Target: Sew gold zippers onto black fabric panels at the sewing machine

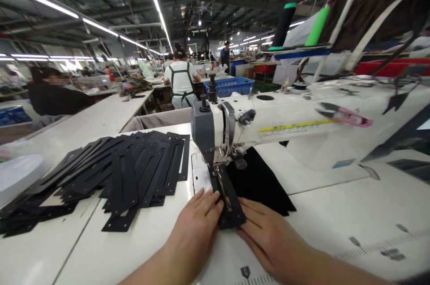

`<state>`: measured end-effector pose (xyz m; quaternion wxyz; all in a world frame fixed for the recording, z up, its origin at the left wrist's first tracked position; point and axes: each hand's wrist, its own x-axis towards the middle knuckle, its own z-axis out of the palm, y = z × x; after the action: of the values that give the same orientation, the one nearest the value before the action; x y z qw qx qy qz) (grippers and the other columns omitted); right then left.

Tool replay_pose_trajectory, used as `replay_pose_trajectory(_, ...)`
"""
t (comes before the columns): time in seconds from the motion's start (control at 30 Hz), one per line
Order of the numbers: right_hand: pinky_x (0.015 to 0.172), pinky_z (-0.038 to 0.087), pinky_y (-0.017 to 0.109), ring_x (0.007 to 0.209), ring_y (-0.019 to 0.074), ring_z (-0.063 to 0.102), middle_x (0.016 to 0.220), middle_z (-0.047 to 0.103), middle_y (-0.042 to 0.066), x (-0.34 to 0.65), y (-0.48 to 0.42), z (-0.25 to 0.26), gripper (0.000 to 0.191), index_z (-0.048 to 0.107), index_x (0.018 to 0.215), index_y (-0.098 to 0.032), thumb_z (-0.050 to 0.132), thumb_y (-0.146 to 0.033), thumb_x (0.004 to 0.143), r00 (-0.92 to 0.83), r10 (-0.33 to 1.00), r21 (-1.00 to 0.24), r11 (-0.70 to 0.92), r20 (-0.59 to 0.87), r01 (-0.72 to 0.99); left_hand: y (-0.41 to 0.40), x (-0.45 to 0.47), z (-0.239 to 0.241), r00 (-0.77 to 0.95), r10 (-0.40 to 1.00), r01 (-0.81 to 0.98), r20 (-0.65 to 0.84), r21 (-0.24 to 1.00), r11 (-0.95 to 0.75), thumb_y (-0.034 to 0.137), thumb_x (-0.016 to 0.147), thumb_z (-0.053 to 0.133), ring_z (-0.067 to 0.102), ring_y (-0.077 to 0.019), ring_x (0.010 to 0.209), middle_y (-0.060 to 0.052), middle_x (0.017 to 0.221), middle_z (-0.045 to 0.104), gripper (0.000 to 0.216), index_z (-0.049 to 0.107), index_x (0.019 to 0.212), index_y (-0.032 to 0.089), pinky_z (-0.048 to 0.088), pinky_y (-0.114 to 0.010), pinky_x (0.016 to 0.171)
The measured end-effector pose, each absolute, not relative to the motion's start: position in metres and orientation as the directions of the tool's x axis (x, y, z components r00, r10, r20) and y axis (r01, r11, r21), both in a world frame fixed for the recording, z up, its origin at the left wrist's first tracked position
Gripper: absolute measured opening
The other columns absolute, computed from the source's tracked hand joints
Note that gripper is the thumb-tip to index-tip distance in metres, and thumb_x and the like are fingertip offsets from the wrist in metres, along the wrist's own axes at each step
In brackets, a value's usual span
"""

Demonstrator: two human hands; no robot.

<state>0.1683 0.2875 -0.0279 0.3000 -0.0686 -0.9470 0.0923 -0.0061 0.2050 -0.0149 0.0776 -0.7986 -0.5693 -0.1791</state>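
Note:
Under the presser foot (218,169) of a white sewing machine lies a black slotted strip (232,220) with small holes at its near end. Something brownish shows in its slot. My left hand (199,220) rests along the strip's left edge, its fingers stretched forward and lying flat. From the right, my right hand (268,233) touches the strip's other edge with extended fingers; its fingertips are partly hidden. A larger black fabric piece (262,182) lies flat beside the strip, beneath the machine arm (285,119).
Many black slotted strips (144,168) are heaped at left, near a white rounded object (18,173). Pink-handled thread snips (349,115) lie on the machine. Thread cones (317,25) stand above. Beyond are a blue crate (231,86) and co-workers, one in an apron (181,79).

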Motion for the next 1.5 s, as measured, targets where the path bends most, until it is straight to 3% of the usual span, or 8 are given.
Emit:
replay_pose_trajectory(0.3,0.096,0.042,0.036,0.103,0.0215,0.053,0.105,0.062,0.012,0.167,0.285,-0.033,0.033,0.061,0.107,-0.01,0.038,-0.007,0.084,-0.766,0.204,-0.267,0.963,0.609,0.044,0.21,-0.006,-0.021,0.387,0.802,0.914,0.455,-0.075,-0.398,0.009,0.087,0.036,0.06,-0.0195,0.098,-0.01,0.103,0.065,0.025,0.059,0.097,0.013,0.047,-0.04,0.091)
replay_pose_trajectory(0.63,0.097,0.039,0.035,0.103,0.0215,0.052,0.103,0.062,0.012,0.16,0.301,-0.037,0.027,0.062,0.1,-0.01,0.041,-0.01,0.084,-0.773,0.225,-0.311,0.95,0.593,0.038,0.225,-0.019,-0.027,0.383,0.816,0.916,0.434,-0.067,-0.395,0.014,0.091,0.034,0.058,-0.0208,0.1,-0.009,0.105,0.064,0.024,0.057,0.099,0.013,0.045,-0.041,0.091)
replay_pose_trajectory(0.87,0.099,0.036,0.034,0.103,0.021,0.052,0.102,0.062,0.012,0.15,0.313,-0.033,0.021,0.063,0.087,-0.011,0.043,-0.01,0.082,-0.796,0.251,-0.352,0.935,0.55,0.052,0.24,-0.029,-0.029,0.393,0.783,0.909,0.482,-0.074,-0.411,0.014,0.09,0.033,0.06,-0.0196,0.092,-0.01,0.094,0.063,0.027,0.057,0.1,0.012,0.048,-0.037,0.085)
replay_pose_trajectory(1.17,0.097,0.036,0.036,0.103,0.0225,0.049,0.104,0.06,0.012,0.142,0.328,-0.032,0.021,0.061,0.092,-0.01,0.043,-0.014,0.082,-0.841,0.285,-0.389,0.916,0.46,0.098,0.256,-0.036,-0.022,0.347,0.768,0.923,0.538,-0.053,-0.38,0.011,0.086,0.035,0.06,-0.0216,0.084,-0.012,0.086,0.061,0.024,0.058,0.09,0.012,0.053,-0.034,0.072)
replay_pose_trajectory(1.3,0.098,0.036,0.038,0.106,0.0239,0.047,0.103,0.059,0.013,0.141,0.328,-0.031,0.023,0.062,0.093,-0.01,0.041,-0.013,0.084,-0.823,0.276,-0.323,0.939,0.497,0.12,0.25,-0.04,-0.023,0.404,0.746,0.906,0.529,-0.117,-0.408,0.009,0.087,0.031,0.059,-0.0211,0.093,-0.012,0.095,0.063,0.028,0.056,0.101,0.012,0.052,-0.032,0.079)
replay_pose_trajectory(1.5,0.095,0.038,0.039,0.105,0.0248,0.047,0.102,0.058,0.014,0.142,0.326,-0.03,0.024,0.062,0.097,-0.01,0.042,-0.013,0.083,-0.824,0.284,-0.289,0.945,0.491,0.154,0.248,-0.042,-0.027,0.43,0.738,0.895,0.52,-0.137,-0.425,0.01,0.089,0.033,0.059,-0.0206,0.095,-0.012,0.096,0.064,0.027,0.058,0.098,0.012,0.051,-0.033,0.083)
